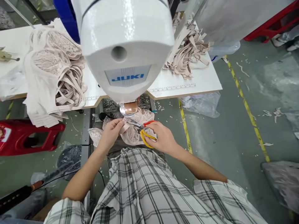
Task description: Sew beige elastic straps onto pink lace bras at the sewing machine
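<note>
In my right hand (163, 137) is a pair of scissors (147, 133) with one red and one yellow handle loop. Their blades point left, toward the fingertips of my left hand (113, 130). That hand pinches a beige strap (125, 127) of a lace bra (132, 135). The bra hangs over my lap, with one lace cup (95, 136) out to the left of my wrist. Just above my fingers is the lower end of the white sewing machine head (127, 77). Whether the blades have the strap between them cannot be made out.
Stacked beige bras (51, 68) hang over the left table edge. Loose straps (189, 49) lie in a heap on the right of the white table (177, 90). Red stools (30, 137) stand at the left and far right. Plastic bags and scraps lie on the green floor (210, 133).
</note>
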Available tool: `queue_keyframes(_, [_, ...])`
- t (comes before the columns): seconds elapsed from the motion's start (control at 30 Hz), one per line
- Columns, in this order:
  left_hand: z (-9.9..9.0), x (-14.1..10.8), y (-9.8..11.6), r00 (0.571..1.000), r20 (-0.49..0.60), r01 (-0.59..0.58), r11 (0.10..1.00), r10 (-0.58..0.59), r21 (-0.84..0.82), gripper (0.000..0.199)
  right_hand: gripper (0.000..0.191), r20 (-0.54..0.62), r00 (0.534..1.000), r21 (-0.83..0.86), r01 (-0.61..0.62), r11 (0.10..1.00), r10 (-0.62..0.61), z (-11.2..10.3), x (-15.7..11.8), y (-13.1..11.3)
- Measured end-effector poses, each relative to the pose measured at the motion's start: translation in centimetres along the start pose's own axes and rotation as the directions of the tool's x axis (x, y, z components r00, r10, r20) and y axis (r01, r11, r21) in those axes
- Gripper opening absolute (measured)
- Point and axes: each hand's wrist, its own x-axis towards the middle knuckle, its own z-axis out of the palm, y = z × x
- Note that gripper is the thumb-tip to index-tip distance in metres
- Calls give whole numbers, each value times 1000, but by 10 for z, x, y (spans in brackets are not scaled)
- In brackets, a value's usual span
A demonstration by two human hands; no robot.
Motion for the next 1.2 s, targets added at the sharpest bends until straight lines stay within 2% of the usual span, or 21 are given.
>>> queue_keyframes(0.1, [2, -2, 3, 996, 3, -88, 982, 89, 169, 27, 37, 2, 1000, 53, 17, 998, -17, 9, 16, -4])
queue_keyframes(0.2, [4, -4, 4, 985, 2, -161, 928, 170, 335, 22, 34, 54, 998, 111, -16, 994, 10, 11, 22, -5])
queue_keyframes(0.33, [2, -3, 3, 992, 23, -126, 961, 124, 246, 21, 32, 114, 990, 210, -104, 972, 81, 11, 13, 2])
queue_keyframes(0.43, [-1, -3, 5, 993, 30, -114, 978, 111, 173, 27, 32, 37, 991, 274, -137, 952, 132, 11, 2, 8])
queue_keyframes(0.5, [-3, -4, 8, 992, 25, -129, 978, 126, 166, 31, 36, -7, 994, 277, -107, 955, 113, 12, -2, 8])
queue_keyframes(0.6, [-6, -4, 12, 992, 39, -122, 975, 116, 188, 31, 42, -5, 999, 262, -49, 964, 52, 15, 1, 2])
queue_keyframes(0.7, [-7, -5, 16, 993, 65, -113, 966, 101, 232, 29, 42, 2, 999, 266, -47, 963, 49, 19, 10, -6])
queue_keyframes(0.93, [-13, -6, 21, 991, 57, -131, 929, 119, 345, 27, 37, 60, 992, 327, -126, 936, 113, 28, 23, -10])
queue_keyframes(1.07, [-15, -6, 21, 993, 12, -113, 935, 116, 335, 30, 36, 100, 980, 354, -196, 915, 172, 27, 20, -10])
queue_keyframes(1.2, [-12, -6, 19, 992, 16, -121, 937, 122, 326, 33, 33, 82, 976, 343, -217, 914, 200, 24, 13, -10])
